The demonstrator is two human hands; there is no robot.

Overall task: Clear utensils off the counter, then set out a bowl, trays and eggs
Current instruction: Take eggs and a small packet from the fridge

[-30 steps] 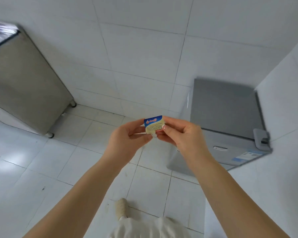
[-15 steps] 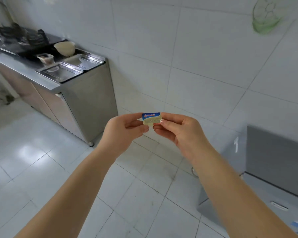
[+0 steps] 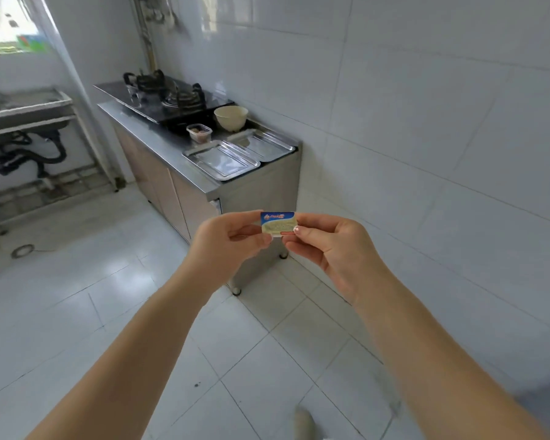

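Now closer ahead, beyond the fingers, the steel surface (image 3: 172, 154) carries two shiny metal trays (image 3: 222, 160), a cream bowl (image 3: 231, 117) and a small clear tub (image 3: 199, 132). Left hand (image 3: 223, 246) and right hand (image 3: 334, 249) pinch a small blue-and-cream packet (image 3: 278, 222) from both sides.

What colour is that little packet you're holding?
Blue band on top, pale cream below; packet, head view.

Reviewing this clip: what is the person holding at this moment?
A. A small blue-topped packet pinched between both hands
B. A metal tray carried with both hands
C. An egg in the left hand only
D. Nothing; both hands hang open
A: the left hand and right hand both pinch the small packet, out in front of the counter.
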